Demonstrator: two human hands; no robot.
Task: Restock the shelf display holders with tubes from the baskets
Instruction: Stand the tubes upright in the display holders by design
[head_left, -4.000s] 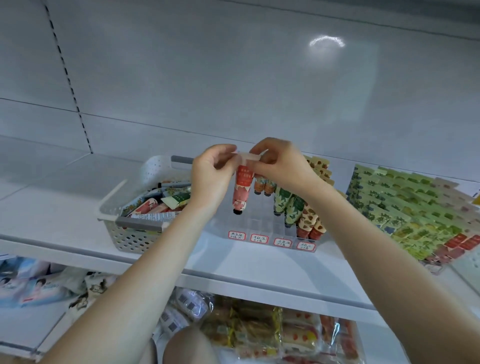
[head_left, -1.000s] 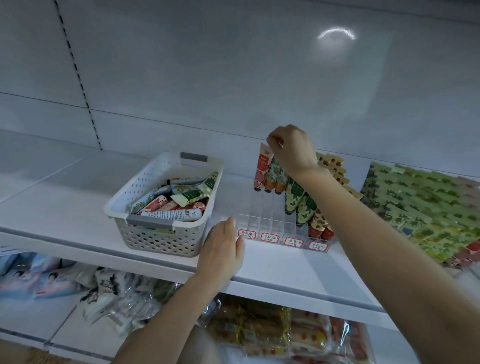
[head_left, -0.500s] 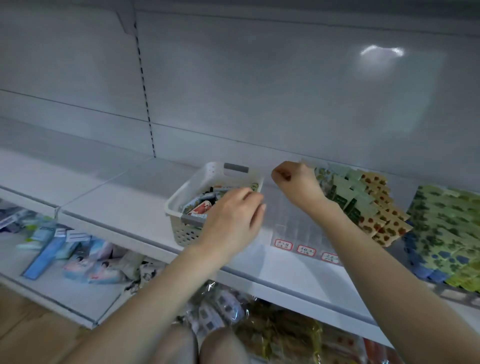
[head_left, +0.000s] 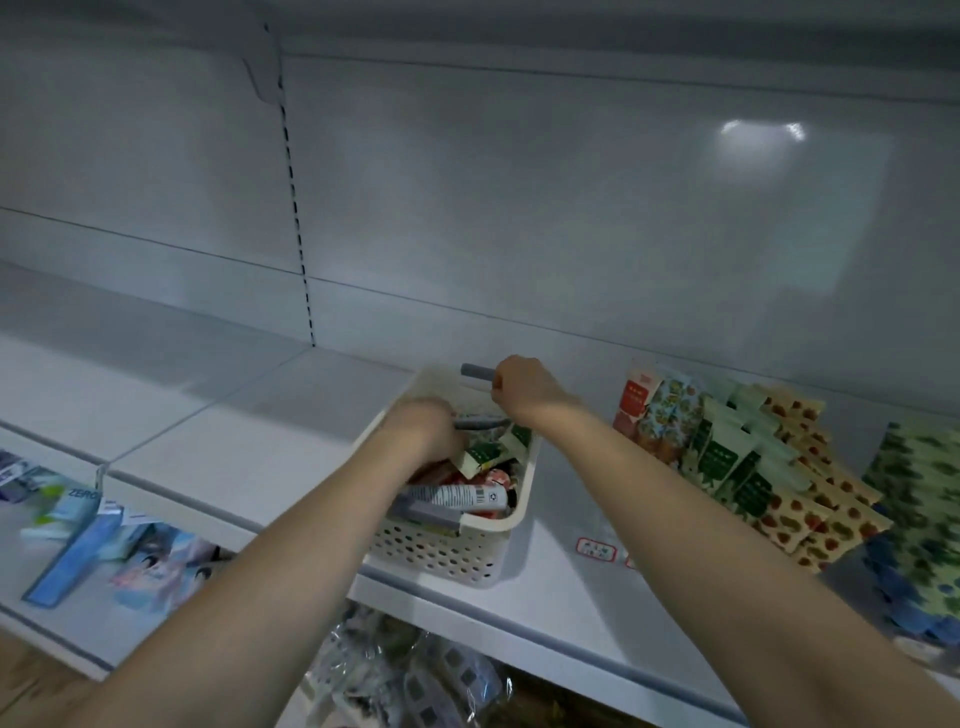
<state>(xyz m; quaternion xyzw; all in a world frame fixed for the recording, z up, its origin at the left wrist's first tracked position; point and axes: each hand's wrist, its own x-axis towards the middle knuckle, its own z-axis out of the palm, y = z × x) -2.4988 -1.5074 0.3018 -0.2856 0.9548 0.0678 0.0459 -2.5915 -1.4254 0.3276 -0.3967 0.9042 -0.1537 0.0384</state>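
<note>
Nearest us, the white basket (head_left: 457, 551) sits at the shelf (head_left: 249, 457) front edge, tubes (head_left: 457, 496) piled inside. Our left hand (head_left: 426, 431) is down among them; blurred, so we cannot tell its grip. Farther back, our right hand (head_left: 524, 387) is at the basket's far rim, grip curled narrow by the grey handle (head_left: 475, 371). To the right, the display holder (head_left: 717, 441) carries upright tube rows

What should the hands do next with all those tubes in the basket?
Probably close the left hand on one tube and lift it out. It is already down among the tubes in the basket, while the right hand is at the far rim by the grey handle. The holder beside it shows empty space at its front, with standing tubes farther right.
</note>
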